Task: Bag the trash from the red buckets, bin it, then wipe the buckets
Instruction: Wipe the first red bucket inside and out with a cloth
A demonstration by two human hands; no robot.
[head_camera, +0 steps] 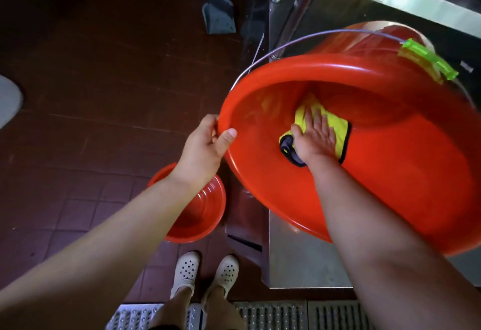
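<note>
Right hand (pixel 316 138): fingers spread, palm pressed flat on a yellow cloth (pixel 335 128) against the inner floor of the tilted bucket (pixel 390 178). Left hand (pixel 205 144): closed over that bucket's rim, thumb inside. Buckets: two, red; the second (pixel 200 212) stands on the floor by the feet. Clip (pixel 426 60): one, green, on the wire handle; lettering unreadable. Floor: dark red tile, metal grating at the near edge. Steel bench (pixel 416 6) behind; one dustpan (pixel 218 12).

Dark red tiled floor (pixel 78 126): small red bucket (pixel 197 215), grey dustpan (pixel 218 14), metal drain grates (pixel 273 314).
</note>
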